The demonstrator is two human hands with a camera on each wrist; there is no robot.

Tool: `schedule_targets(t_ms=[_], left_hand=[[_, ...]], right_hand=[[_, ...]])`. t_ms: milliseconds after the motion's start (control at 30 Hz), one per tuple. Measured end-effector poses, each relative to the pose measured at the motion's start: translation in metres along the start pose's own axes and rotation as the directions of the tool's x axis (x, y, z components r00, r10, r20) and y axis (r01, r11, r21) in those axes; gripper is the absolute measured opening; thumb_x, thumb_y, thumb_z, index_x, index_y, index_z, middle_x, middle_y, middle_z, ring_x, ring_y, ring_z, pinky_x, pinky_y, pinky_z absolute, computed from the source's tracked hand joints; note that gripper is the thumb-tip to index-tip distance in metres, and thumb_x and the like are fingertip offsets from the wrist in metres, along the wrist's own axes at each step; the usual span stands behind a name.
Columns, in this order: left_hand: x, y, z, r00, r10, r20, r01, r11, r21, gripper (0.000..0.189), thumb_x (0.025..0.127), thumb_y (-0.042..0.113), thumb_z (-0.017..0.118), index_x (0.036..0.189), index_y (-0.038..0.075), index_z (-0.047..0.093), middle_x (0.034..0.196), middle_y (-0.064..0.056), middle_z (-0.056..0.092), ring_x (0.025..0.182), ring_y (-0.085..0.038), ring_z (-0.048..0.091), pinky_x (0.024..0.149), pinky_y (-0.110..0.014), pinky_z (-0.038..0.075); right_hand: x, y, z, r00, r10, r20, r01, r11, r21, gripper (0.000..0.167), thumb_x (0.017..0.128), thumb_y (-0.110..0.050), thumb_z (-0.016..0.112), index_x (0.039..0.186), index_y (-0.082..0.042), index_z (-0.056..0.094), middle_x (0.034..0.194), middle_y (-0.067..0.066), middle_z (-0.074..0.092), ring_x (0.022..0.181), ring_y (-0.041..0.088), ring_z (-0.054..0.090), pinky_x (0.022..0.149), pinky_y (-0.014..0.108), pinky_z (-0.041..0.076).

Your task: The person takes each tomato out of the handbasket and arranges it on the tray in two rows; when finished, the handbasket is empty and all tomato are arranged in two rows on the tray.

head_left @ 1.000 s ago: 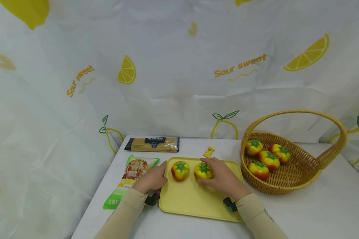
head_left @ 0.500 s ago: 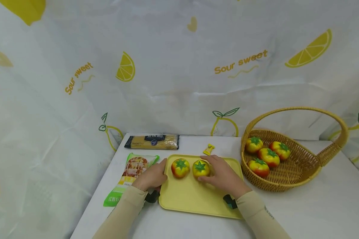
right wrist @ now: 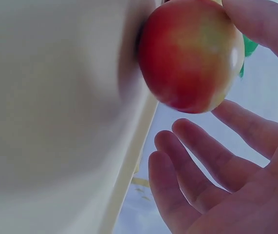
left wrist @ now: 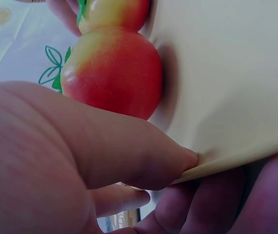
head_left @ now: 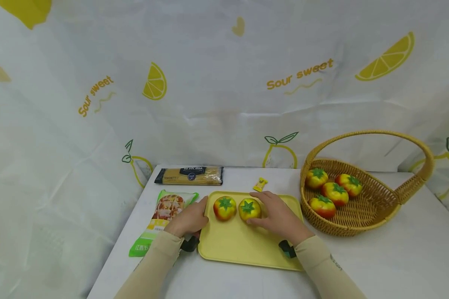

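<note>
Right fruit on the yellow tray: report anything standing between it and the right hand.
Nothing visible: the right hand has its thumb and index finger directly at the right fruit. The left fruit sits on its far side, not between them.

Free room over tray centre, 2 tomatoes beyond, basket at right

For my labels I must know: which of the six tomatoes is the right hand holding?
The right tomato on the tray: the right hand pinches only this one. The left tomato is outside that hand; the others are in the basket.
</note>
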State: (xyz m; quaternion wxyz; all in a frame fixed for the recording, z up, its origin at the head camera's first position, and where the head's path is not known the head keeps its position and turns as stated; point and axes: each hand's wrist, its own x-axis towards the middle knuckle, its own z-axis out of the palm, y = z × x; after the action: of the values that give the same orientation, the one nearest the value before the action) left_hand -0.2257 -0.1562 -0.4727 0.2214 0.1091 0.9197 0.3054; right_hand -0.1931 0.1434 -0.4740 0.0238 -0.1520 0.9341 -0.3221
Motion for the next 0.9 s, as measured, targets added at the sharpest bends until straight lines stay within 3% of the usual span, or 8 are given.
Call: schedule_targets(t_ms=[267,433,600,900], left_hand=[[0.001,0.003,0.0,1.0,-0.012,0.012,0.012,1.0,0.012,0.074,0.104,0.007,0.056,0.172,0.008,0.026,0.099,-0.013,0.068,0.049,-0.02,0.059,0.045,-0.03,0.052],[-0.002,0.003,-0.001,0.999,-0.034,0.015,0.034,0.999,0.008,0.074,0.104,0.006,0.057,0.171,0.008,0.026,0.102,-0.014,0.068,0.05,-0.022,0.061,0.045,-0.031,0.054],[-0.004,0.002,0.001,0.999,-0.05,0.015,0.049,0.999,0.012,0.076,0.104,0.007,0.057,0.172,0.007,0.024,0.102,-0.013,0.068,0.05,-0.022,0.06,0.046,-0.031,0.053],[-0.005,0.003,-0.001,0.998,-0.057,0.0,0.057,0.998,0.018,0.076,0.104,0.009,0.057,0.173,0.007,0.024,0.112,-0.016,0.07,0.049,-0.021,0.058,0.047,-0.032,0.052]], right_hand=[[-0.003,-0.002,-0.007,1.0,-0.002,-0.017,0.002,1.0,-0.024,0.082,0.09,-0.048,0.087,0.157,-0.015,0.055,0.157,0.017,0.057,0.146,0.043,0.053,0.12,0.064,0.045],[-0.01,-0.006,-0.024,0.998,-0.03,-0.058,0.029,0.999,-0.022,0.077,0.091,-0.048,0.086,0.156,-0.017,0.057,0.156,0.012,0.058,0.144,0.04,0.056,0.117,0.063,0.049],[-0.029,-0.001,-0.049,0.992,-0.018,-0.125,0.017,1.0,-0.007,0.072,0.093,-0.049,0.083,0.154,-0.019,0.059,0.154,0.007,0.059,0.14,0.036,0.06,0.113,0.062,0.052],[-0.074,0.033,-0.104,0.977,0.045,-0.211,-0.064,0.994,-0.085,0.067,0.097,-0.049,0.079,0.151,-0.014,0.061,0.151,0.017,0.062,0.125,0.043,0.067,0.101,0.064,0.058]])
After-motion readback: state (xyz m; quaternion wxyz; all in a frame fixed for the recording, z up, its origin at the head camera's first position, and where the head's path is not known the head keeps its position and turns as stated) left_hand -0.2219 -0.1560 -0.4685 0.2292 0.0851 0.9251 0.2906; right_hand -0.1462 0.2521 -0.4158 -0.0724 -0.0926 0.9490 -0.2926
